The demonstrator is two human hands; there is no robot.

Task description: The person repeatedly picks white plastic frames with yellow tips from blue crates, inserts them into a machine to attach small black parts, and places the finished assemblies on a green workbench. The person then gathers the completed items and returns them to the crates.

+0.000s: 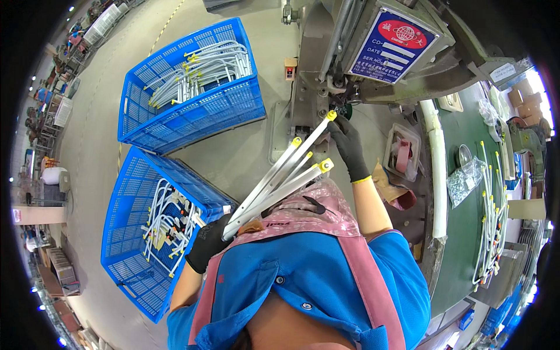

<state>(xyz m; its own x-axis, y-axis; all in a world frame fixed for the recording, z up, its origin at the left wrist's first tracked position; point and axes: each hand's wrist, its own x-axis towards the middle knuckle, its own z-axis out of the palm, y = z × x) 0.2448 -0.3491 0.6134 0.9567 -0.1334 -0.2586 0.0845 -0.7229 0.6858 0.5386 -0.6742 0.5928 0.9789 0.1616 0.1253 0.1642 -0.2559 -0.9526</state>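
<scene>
A folding frame of white tubes (271,182) with yellow end fittings slants across in front of my apron, its legs fanned apart at the far end. My left hand (207,242), in a black glove, is closed round the gathered near end, where the tubes meet. My right hand (350,149), also black-gloved, pinches the yellow tip (331,115) of the longest leg. That tip is at the working head of a grey machine (315,96); whether it touches the tooling cannot be made out. The other yellow ends hang free below it.
Two blue plastic baskets (192,108) (131,216) on the left hold several white tube frames. A blue label plate (394,44) is on the machine. To the right stand a small bin (402,151), a white padded post (434,169) and a green table (461,227) bearing more tubes (493,221) and a plastic bag (465,182).
</scene>
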